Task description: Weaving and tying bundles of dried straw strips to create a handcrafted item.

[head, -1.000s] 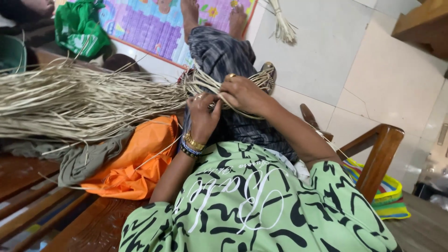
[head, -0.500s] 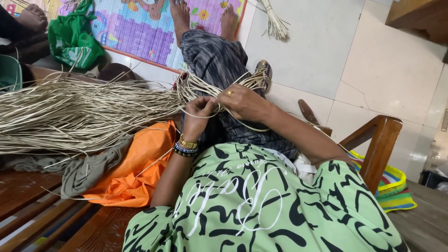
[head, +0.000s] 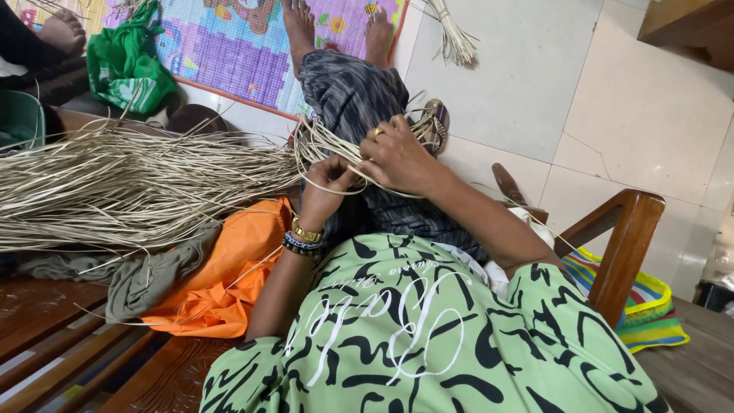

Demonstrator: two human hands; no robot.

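Observation:
A long bundle of pale dry fibre strands (head: 130,183) lies across the wooden bench from the left and ends over my lap. My left hand (head: 325,187), with bangles at the wrist, is closed on strands near the bundle's end. My right hand (head: 397,157), wearing a ring, grips the looped, partly woven end of the strands (head: 428,126) just to the right. The two hands almost touch above my dark patterned skirt (head: 352,88).
An orange cloth (head: 222,275) and a grey cloth (head: 145,279) lie on the bench under the bundle. A wooden armrest (head: 619,245) stands at right, with a striped bag (head: 650,306) beyond. A colourful play mat (head: 245,46), green bag (head: 126,65) and another person's foot (head: 61,30) are ahead.
My right hand has shifted slightly up along the strands and my left hand has closed in under it. The view has drifted a little.

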